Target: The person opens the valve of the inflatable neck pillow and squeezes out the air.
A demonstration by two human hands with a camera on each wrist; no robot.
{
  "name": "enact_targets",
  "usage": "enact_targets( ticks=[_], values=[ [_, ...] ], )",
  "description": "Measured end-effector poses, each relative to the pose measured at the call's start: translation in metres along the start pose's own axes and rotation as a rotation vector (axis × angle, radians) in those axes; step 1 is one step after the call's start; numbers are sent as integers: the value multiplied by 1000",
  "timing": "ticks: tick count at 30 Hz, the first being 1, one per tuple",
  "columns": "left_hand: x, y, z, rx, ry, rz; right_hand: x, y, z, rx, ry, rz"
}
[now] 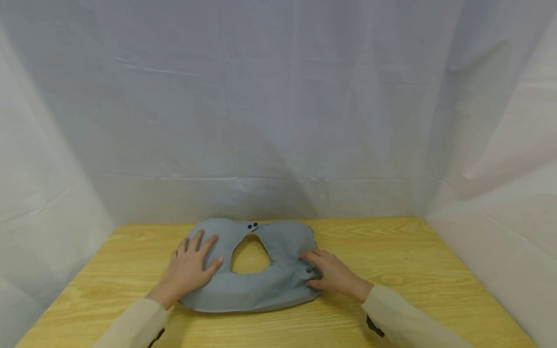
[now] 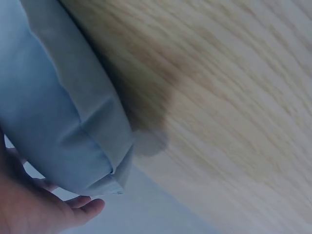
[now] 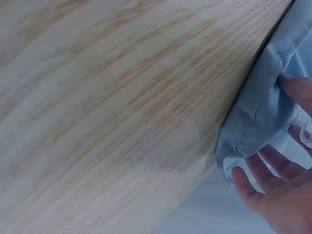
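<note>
A grey-blue inflatable neck pillow (image 1: 243,291) lies on the wooden table, puffed up around a central hole. Two dark snaps (image 1: 253,226) sit on its narrow far end. My left hand (image 1: 188,268) rests on its left lobe, fingers spread. At the right side, my right hand (image 1: 332,273) grips the pillow's edge, with thumb and fingers on either side of a small round valve (image 1: 309,268). The fabric creases under that hand. In the right wrist view, a clear plastic piece (image 3: 305,132) shows beside the fingers, partly cut off by the frame.
The yellow wood-grain table (image 1: 417,285) extends to both sides of the pillow. A pale sheet (image 1: 270,106) hangs behind the table's far edge, with more sheeting at left and right. Light sleeves (image 1: 404,314) cover both forearms.
</note>
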State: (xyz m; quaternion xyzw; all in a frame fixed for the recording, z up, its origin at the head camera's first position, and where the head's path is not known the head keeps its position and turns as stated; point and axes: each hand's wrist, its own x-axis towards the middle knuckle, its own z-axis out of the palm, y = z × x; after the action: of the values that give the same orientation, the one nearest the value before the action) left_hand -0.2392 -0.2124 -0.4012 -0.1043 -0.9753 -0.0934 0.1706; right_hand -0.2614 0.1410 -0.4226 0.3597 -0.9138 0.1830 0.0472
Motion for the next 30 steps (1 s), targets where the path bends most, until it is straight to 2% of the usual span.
enact_targets(
  ticks=[12,30],
  values=[
    [-2,-1,10,23,-25,16,-2,-1,-3,-32,79,-56],
    [-4,-1,15,41,-58,4,-4,0,0,-41,44,-16]
  ],
)
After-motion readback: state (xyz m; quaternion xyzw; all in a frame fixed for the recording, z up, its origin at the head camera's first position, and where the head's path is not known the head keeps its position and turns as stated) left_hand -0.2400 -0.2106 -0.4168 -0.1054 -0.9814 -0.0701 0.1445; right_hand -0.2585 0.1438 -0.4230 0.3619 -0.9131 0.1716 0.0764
